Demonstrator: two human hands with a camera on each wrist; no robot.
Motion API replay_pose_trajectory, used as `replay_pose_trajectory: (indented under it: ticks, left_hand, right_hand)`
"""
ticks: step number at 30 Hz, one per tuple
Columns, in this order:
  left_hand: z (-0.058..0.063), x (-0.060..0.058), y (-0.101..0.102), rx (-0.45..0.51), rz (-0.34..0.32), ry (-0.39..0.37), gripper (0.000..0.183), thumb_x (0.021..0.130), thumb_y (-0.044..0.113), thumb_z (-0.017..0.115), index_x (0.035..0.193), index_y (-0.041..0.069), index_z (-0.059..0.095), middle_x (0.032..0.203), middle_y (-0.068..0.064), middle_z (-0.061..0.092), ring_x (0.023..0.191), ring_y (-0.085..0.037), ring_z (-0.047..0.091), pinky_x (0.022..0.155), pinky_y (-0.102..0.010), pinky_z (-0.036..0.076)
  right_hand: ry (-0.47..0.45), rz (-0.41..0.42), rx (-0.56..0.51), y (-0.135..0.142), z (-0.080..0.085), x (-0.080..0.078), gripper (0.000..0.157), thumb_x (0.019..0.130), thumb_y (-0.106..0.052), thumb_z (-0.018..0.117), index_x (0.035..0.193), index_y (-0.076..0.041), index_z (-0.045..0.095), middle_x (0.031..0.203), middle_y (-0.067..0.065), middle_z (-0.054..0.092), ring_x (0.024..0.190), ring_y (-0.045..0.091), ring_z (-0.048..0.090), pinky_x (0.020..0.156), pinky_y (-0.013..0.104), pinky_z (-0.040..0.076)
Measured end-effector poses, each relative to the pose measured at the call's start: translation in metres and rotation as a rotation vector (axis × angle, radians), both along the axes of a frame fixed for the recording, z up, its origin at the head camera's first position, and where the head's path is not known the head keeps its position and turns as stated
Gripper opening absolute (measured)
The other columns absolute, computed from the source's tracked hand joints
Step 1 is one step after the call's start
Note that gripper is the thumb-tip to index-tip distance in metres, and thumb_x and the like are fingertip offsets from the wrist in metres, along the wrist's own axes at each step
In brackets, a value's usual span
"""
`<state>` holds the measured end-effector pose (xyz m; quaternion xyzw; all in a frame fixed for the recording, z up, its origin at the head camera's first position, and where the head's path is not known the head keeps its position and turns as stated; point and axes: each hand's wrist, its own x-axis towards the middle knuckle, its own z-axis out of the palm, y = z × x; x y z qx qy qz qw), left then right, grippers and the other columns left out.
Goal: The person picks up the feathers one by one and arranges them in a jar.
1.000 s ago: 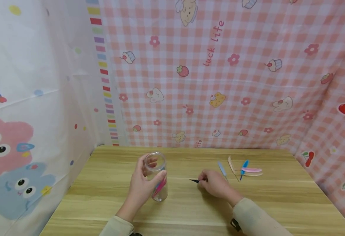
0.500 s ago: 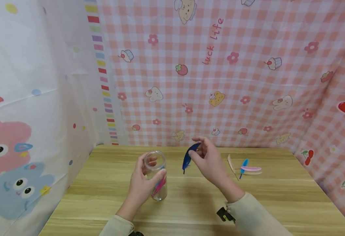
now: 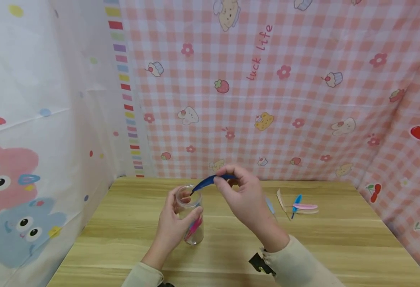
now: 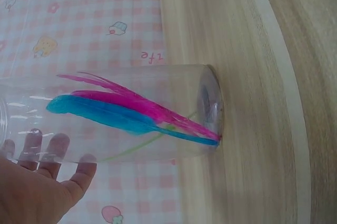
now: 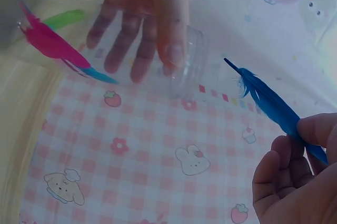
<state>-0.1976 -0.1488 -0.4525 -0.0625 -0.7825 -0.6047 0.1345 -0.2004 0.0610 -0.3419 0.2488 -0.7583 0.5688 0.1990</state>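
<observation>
A clear plastic jar [image 3: 194, 236] stands upright on the wooden table, its mouth uncovered. My left hand [image 3: 177, 225] grips it round the upper part, fingers behind and thumb in front. Inside lean feathers: a bright blue feather [image 4: 105, 113], magenta feathers [image 4: 131, 100] and a thin green feather [image 4: 139, 145]. Up and to the right, my right hand [image 3: 244, 197] pinches a dark blue feather [image 3: 204, 182] between thumb and fingers. Its quill points down and left, overlapping the jar's mouth in the head view. The right wrist view shows this quill just beyond the jar's rim [image 5: 189, 63].
Right of the hands lie more feathers on the table [image 3: 339, 239]: a pale blue feather [image 3: 269, 205], a cream feather [image 3: 281, 201], a blue feather [image 3: 296, 203] and a pink feather [image 3: 307, 207] crossing it. Checked cloth [image 3: 246, 99] hangs behind the table.
My right hand has lifted the dark blue feather from the table and carried it left to the jar's mouth, tilting the quill toward it. My left hand and the jar stay put.
</observation>
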Motion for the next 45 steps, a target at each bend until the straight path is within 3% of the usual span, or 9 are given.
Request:
replay_pose_trajectory:
  ticks: [7,16,21,31,35,39,45]
  left_hand:
    - [0.000,0.000,0.001,0.003,-0.013,-0.008,0.073,0.091,0.025,0.088,0.151,0.023,0.045,0.145,-0.004,0.066,0.134,-0.027,0.062,0.116,-0.055,0.044]
    - [-0.001,0.000,0.001,-0.002,-0.002,-0.002,0.070,0.091,0.024,0.087,0.149,0.023,0.047,0.143,-0.003,0.067,0.130,-0.023,0.064,0.111,-0.049,0.047]
    - [-0.001,0.000,0.001,-0.017,-0.004,0.005,0.070,0.092,0.024,0.087,0.150,0.023,0.047,0.144,-0.006,0.066,0.131,-0.030,0.063,0.110,-0.047,0.048]
    - [0.000,0.000,0.001,-0.008,0.001,0.001,0.073,0.091,0.024,0.088,0.150,0.021,0.046,0.144,-0.009,0.065,0.135,-0.036,0.061,0.114,-0.055,0.046]
    - [0.000,0.000,0.002,0.000,-0.028,-0.003,0.074,0.091,0.024,0.087,0.151,0.021,0.045,0.146,-0.011,0.064,0.135,-0.035,0.060,0.118,-0.061,0.043]
    - [0.001,0.000,0.002,-0.003,-0.044,-0.001,0.074,0.092,0.027,0.087,0.152,0.021,0.045,0.145,-0.006,0.064,0.135,-0.032,0.061,0.117,-0.059,0.043]
    - [0.000,0.000,-0.002,-0.013,-0.007,-0.008,0.074,0.090,0.027,0.088,0.151,0.022,0.046,0.145,-0.006,0.065,0.133,-0.028,0.062,0.114,-0.054,0.045]
  right_hand:
    - [0.048,0.003,0.066,-0.008,-0.015,-0.002,0.006,0.099,-0.006,0.075,0.104,-0.011,0.076,0.102,0.001,0.078,0.084,0.014,0.068,0.076,0.027,0.058]
    - [0.093,0.012,0.190,-0.018,-0.027,-0.002,0.008,0.099,-0.006,0.076,0.106,-0.009,0.075,0.101,0.003,0.079,0.087,0.012,0.070,0.078,0.029,0.059]
    - [0.055,0.033,0.242,-0.018,-0.033,-0.002,0.017,0.098,-0.007,0.076,0.115,-0.005,0.074,0.107,0.006,0.079,0.095,0.016,0.071,0.081,0.034,0.061]
    - [-0.027,0.002,0.308,-0.009,-0.044,-0.002,0.016,0.099,-0.011,0.076,0.114,-0.007,0.074,0.106,0.003,0.078,0.095,0.013,0.070,0.083,0.033,0.062]
    - [-0.043,-0.051,0.437,0.011,-0.063,-0.008,0.015,0.099,-0.014,0.076,0.114,-0.012,0.075,0.109,0.002,0.079,0.098,0.015,0.071,0.084,0.034,0.061]
    - [-0.129,-0.129,0.599,0.055,-0.092,-0.028,0.018,0.102,-0.019,0.074,0.117,-0.010,0.075,0.113,0.007,0.079,0.103,0.022,0.073,0.089,0.043,0.061]
    - [-0.391,-0.259,0.701,0.121,-0.120,-0.065,0.029,0.105,-0.022,0.068,0.125,-0.001,0.070,0.117,0.015,0.076,0.106,0.031,0.073,0.094,0.053,0.059]
